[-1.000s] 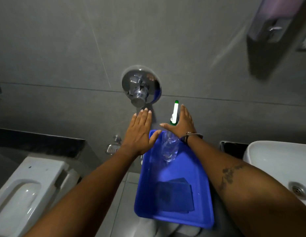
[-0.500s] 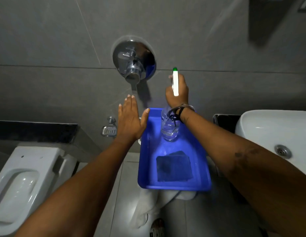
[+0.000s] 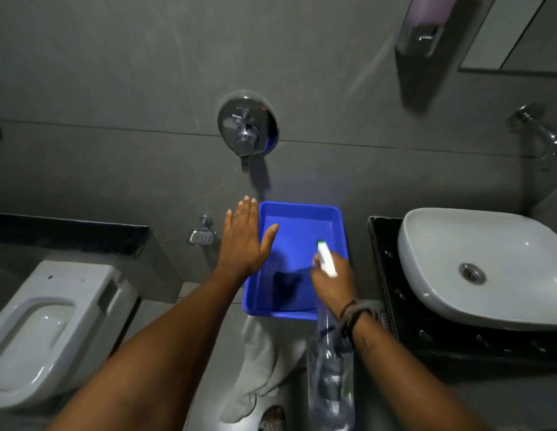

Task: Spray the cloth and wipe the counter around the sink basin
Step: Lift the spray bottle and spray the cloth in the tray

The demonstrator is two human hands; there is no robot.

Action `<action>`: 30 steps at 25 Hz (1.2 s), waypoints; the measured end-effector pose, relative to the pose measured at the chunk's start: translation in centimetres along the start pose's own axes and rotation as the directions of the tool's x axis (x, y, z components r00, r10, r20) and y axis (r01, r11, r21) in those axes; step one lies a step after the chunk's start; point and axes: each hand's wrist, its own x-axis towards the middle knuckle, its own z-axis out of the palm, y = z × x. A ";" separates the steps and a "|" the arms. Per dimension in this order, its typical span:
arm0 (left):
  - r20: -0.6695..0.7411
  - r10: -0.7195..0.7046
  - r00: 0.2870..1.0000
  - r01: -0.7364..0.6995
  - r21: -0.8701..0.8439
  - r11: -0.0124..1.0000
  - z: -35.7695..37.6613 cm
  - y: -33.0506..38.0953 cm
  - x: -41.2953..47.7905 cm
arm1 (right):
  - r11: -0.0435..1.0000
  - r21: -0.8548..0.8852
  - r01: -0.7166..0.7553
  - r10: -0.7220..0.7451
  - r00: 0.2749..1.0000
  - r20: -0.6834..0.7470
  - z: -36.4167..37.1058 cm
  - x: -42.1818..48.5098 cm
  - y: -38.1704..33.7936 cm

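Note:
A blue tray sits between the toilet and the sink counter, with a dark blue cloth lying folded in its near half. My right hand grips the white-and-green head of a clear spray bottle, which is lifted out of the tray and hangs toward me over the tray's near right corner. My left hand is flat and open, fingers spread, at the tray's left rim. A white sink basin rests on a black counter at the right.
A white toilet stands at the left, beside a black ledge. On the grey wall are a chrome valve, a soap dish, a tap and a soap dispenser. White fabric hangs under the tray.
My right hand has lifted the spray bottle out of the tray's far end and drawn it toward me. The left hand has stayed at the tray's left rim.

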 end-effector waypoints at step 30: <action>0.095 0.005 0.996 0.001 -0.060 0.998 1.8 -1.4 -3.2 | 0.923 -0.291 -0.251 0.320 0.921 0.221 2.8 -2.3 5.3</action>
